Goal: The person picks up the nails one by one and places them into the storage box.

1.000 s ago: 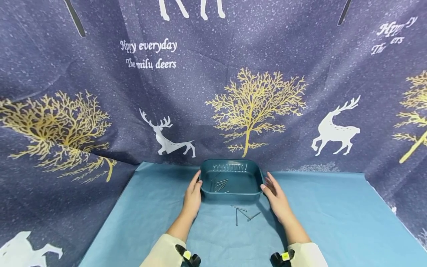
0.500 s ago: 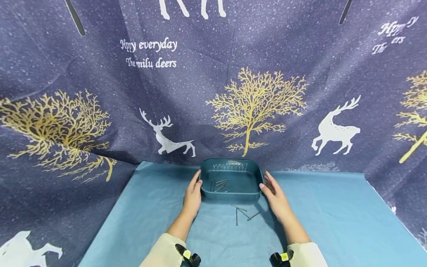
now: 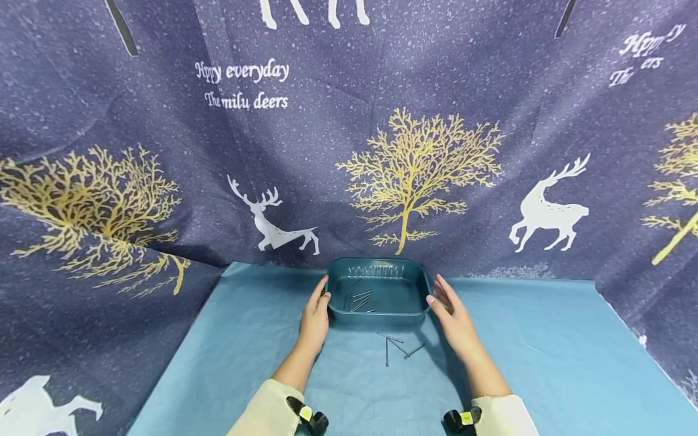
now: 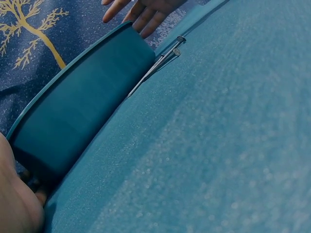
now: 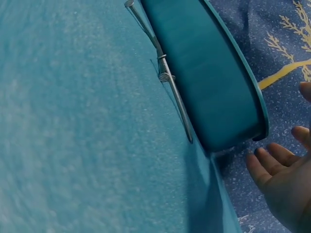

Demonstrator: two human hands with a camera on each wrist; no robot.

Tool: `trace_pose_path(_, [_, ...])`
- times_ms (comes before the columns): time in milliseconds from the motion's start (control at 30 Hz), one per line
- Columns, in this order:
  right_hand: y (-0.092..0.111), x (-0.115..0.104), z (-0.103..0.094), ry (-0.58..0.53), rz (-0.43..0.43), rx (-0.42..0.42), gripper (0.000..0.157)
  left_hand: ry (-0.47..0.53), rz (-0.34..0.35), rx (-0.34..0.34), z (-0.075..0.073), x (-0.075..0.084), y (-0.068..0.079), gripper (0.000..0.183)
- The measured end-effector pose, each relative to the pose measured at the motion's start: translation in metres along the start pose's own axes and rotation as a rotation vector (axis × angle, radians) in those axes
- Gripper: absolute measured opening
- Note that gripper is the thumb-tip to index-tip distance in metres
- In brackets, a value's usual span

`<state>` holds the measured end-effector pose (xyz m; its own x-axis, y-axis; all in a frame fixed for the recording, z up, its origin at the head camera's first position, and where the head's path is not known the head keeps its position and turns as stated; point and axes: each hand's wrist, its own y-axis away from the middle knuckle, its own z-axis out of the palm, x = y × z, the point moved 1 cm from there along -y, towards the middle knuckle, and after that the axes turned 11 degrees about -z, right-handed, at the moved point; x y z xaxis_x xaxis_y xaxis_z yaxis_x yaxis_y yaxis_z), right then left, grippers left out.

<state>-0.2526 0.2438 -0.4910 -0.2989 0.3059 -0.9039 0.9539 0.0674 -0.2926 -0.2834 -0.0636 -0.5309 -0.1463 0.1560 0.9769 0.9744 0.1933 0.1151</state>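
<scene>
A teal plastic tray [image 3: 378,319] stands near the back of the blue-covered table, with several nails [image 3: 361,297] lying in its left part. My left hand [image 3: 313,324] holds the tray's left side, thumb at the rim and fingers along the outer wall. In the left wrist view, part of that hand [image 4: 17,194] shows by the tray's corner, its fingers partly hidden. My right hand [image 3: 454,321] is beside the right wall with fingers spread. The right wrist view has this hand [image 5: 286,179] beside the tray, holding nothing. More nails [image 3: 397,346] lie in front of the tray.
The blue cloth [image 3: 545,351] covers the table and extends to both sides of the tray. A dark blue curtain [image 3: 338,181] printed with deer and golden trees hangs right behind the tray and along the sides.
The right hand has shifted slightly up and to the right, its fingers loosening away from the tray's wall. The left hand, tray and nails have stayed in place.
</scene>
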Motion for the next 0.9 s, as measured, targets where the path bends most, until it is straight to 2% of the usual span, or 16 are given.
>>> trace_pose_path(200, [0.001,-0.009,-0.002,-0.007,-0.022,0.008,0.064,0.001,-0.002,-0.01,0.0,0.0,0.0,0.045])
trace_pose_path(900, [0.003,-0.012,-0.001,0.102,-0.069,-0.05,0.063,-0.003,-0.017,-0.024,-0.001,-0.003,-0.001,0.045])
